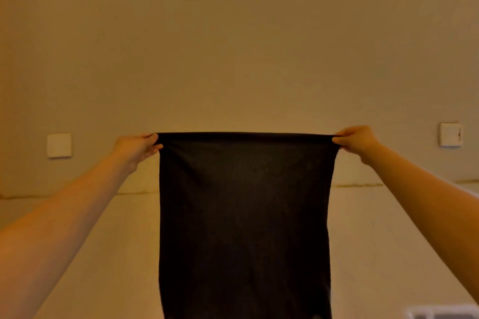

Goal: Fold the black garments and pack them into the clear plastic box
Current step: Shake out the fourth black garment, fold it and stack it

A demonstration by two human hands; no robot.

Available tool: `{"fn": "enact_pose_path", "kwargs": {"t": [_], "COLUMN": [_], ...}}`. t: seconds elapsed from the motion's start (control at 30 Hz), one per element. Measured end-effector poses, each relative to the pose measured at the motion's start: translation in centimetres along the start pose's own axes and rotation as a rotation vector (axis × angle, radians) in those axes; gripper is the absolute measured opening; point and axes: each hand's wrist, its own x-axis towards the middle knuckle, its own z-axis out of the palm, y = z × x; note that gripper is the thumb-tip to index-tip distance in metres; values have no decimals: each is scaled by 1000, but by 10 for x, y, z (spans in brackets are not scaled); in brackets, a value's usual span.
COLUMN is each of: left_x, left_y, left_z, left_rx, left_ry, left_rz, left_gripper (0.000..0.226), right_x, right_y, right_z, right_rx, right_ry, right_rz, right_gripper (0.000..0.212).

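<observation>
My left hand (138, 146) and right hand (356, 140) each pinch a top corner of the black garment (245, 215), hanging taut before me. Unfolded yet; next, bring corners together evenly.

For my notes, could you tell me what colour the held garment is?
Plain black garment, no visible pattern; head view.
</observation>
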Motion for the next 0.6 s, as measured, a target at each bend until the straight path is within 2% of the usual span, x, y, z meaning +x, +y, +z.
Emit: {"fn": "enact_pose_path", "kwargs": {"t": [0.03, 0.13, 0.3, 0.47, 0.6], "left_x": [-2, -22, -77, -152, -240], "left_y": [15, 41, 49, 19, -28], "left_z": [0, -5, -32, -77, -106], "left_rx": [-44, -40, 87, 153, 234], "left_ry": [8, 4, -55, -86, -32], "left_rz": [57, 154, 157, 108, 57], "left_gripper": [32, 22, 4, 9, 13], "right_x": [-1, -12, -57, -134, -217], "right_y": [-16, -44, -50, -22, 16], "right_z": [-6, -21, -45, -74, -94], "right_rx": [51, 116, 192, 182, -35], "right_ry": [24, 17, -40, -251, -373], "right_rz": [-51, -123, -116, -9, 47], "right_gripper": [8, 8, 27, 23, 27]}}
